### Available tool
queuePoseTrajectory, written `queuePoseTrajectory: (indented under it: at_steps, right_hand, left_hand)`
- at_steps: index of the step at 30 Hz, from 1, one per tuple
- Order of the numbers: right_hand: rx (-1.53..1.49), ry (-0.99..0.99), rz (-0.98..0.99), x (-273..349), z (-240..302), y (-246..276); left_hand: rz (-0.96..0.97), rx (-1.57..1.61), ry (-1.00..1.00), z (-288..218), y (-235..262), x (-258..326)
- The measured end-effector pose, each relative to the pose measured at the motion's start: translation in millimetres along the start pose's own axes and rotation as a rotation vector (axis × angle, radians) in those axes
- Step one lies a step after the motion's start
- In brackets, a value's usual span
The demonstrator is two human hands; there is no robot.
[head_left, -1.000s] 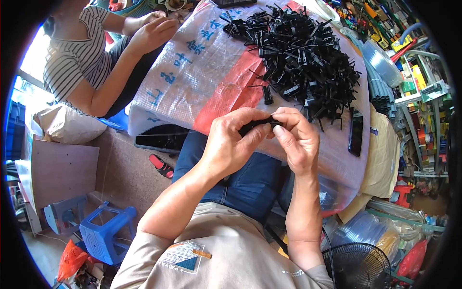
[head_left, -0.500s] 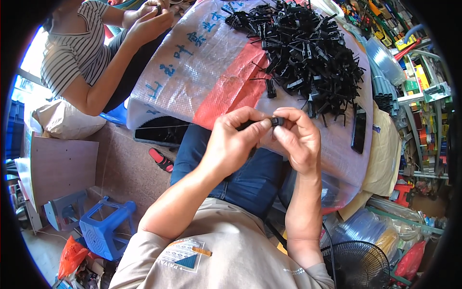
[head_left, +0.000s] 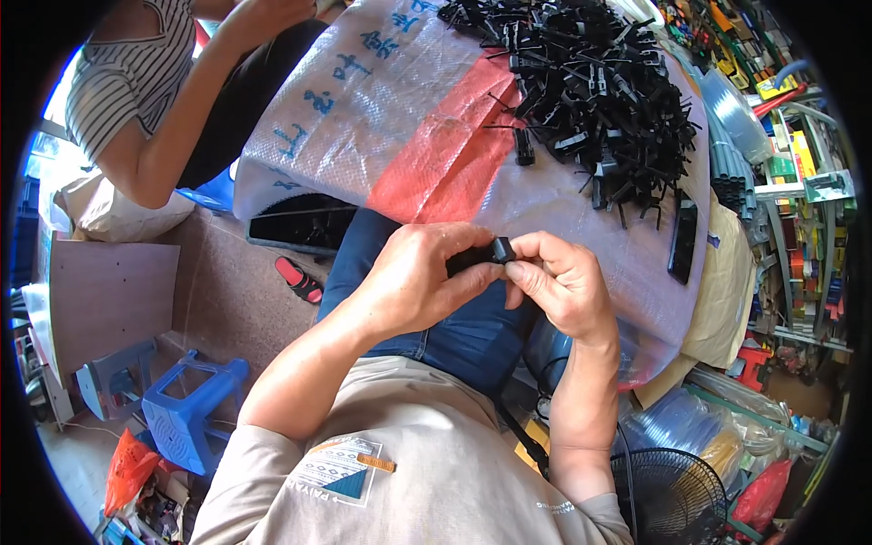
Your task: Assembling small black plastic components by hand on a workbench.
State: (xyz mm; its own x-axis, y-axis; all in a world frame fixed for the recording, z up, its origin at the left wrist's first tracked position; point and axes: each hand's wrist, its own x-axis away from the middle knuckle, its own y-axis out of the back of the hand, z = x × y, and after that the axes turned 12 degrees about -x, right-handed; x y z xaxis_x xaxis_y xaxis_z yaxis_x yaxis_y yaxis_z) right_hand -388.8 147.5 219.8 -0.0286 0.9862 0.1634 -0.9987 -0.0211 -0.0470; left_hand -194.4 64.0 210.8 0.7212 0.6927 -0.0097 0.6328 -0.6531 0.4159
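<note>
Over my lap, my left hand (head_left: pixel 425 274) is closed round a small black plastic piece (head_left: pixel 502 250). One blocky end of it sticks out past my thumb and forefinger; the rest is hidden in the fingers. My right hand (head_left: pixel 565 283) meets it from the other side, thumb and forefinger pinched at that end. Beyond my hands, a big heap of black plastic pieces (head_left: pixel 599 100) with thin strips poking out lies on the woven sack cloth (head_left: pixel 336 136). One single piece (head_left: pixel 523 147) rests at the heap's near edge.
A black phone (head_left: pixel 682 242) lies at the cloth's right side. At the left sits another person in a striped top (head_left: pixel 136 73). A blue stool (head_left: pixel 193 413) and a red-black slipper (head_left: pixel 299 280) are on the floor. A black fan (head_left: pixel 672 495) stands at lower right, near crowded shelves (head_left: pixel 799 200).
Both hands have come slightly lower and nearer my body, still together at the black piece. Its blocky end now points up more. The view has shifted a little.
</note>
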Motion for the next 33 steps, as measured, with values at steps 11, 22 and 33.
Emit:
queuePoseTrajectory:
  at_steps: [11,22,33]
  right_hand:
    - [0.089,-0.103,0.085,-11.2,14.0,-21.4]
    - [0.266,0.017,0.035,-19.5,3.5,-53.1]
    - [1.013,0.424,-0.470,-88.4,-20.1,23.0]
  left_hand:
    - [-0.068,0.065,0.025,21.2,2.1,18.3]
    - [0.018,0.400,0.297,43.1,12.8,39.9]
    - [-0.286,1.241,0.575,157.3,20.8,112.6]
